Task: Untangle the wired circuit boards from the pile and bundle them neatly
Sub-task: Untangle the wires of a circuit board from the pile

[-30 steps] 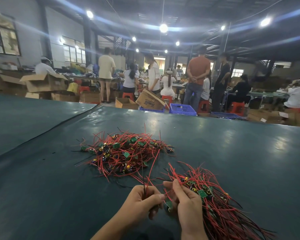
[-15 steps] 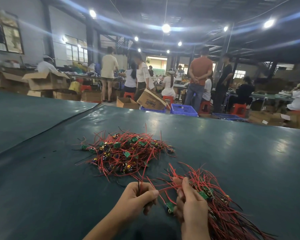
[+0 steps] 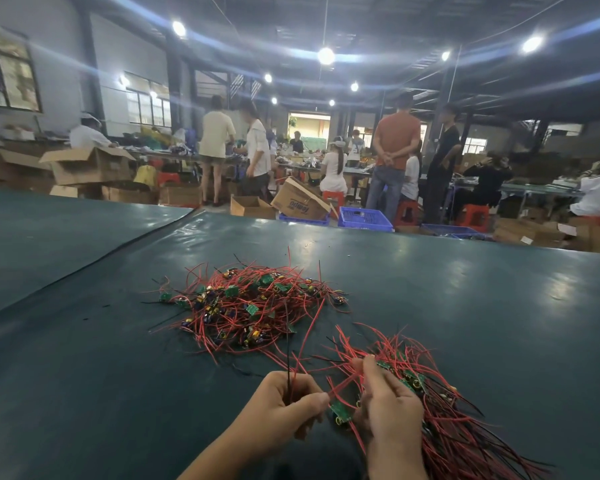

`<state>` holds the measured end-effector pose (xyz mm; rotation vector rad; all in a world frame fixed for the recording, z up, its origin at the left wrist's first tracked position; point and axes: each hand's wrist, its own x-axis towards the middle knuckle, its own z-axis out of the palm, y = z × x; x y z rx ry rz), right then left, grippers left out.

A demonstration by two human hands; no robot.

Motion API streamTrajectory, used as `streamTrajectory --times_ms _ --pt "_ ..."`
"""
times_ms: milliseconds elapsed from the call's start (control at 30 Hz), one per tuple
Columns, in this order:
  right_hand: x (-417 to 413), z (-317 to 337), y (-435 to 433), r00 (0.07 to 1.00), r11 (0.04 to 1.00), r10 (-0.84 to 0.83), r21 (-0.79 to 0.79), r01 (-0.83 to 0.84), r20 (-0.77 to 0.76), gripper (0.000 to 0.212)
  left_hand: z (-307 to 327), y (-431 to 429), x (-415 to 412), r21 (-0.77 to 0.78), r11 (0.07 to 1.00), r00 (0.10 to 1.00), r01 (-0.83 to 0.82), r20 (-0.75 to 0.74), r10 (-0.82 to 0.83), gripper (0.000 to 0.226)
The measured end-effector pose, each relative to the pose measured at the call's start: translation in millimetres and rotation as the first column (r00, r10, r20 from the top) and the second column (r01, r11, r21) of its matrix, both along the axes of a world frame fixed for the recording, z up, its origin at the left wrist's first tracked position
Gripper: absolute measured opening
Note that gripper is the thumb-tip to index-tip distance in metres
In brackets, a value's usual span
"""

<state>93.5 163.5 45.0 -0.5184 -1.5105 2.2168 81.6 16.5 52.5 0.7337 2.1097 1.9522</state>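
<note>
Wired circuit boards (image 3: pixel 231 291) lie in two heaps on the big dark green counter (image 3: pixel 482 306), which fills the lower half of the frame. The bigger heap is the messy pile (image 3: pixel 257 320) in the middle, with red and black wires crossing every way. The smaller heap is the bundle (image 3: pixel 458 431) at the lower right, where the wires mostly run the same way. The right hand (image 3: pixel 388 407) is closed around the near end of that bundle. The left hand (image 3: pixel 284 407), at the bottom middle, pinches a red and a black wire (image 3: pixel 288 358) that lead up to the pile. One small green board (image 3: pixel 340 410) hangs between the two hands. I think the job is partly done: some boards are sorted, but most sit in the pile. The counter has lots of bare room to the left and right. Its far edge is well behind the pile, and a raised seam (image 3: pixel 84 268) runs across the upper left.
</note>
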Motion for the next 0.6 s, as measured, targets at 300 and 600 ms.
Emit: streamTrajectory --times_ms 300,600 --pt "0 7 7 0.971 0.994 -0.1 -0.055 0.09 -0.216 0.023 3 -7 -6 0.241 0.95 0.953 -0.201 0.271 0.133 0.023" --pt "16 5 -15 0.855 0.95 0.243 0.289 -0.115 -0.457 0.044 -3 -4 -13 0.428 0.795 0.778 -0.43 0.623 0.086 0.025"
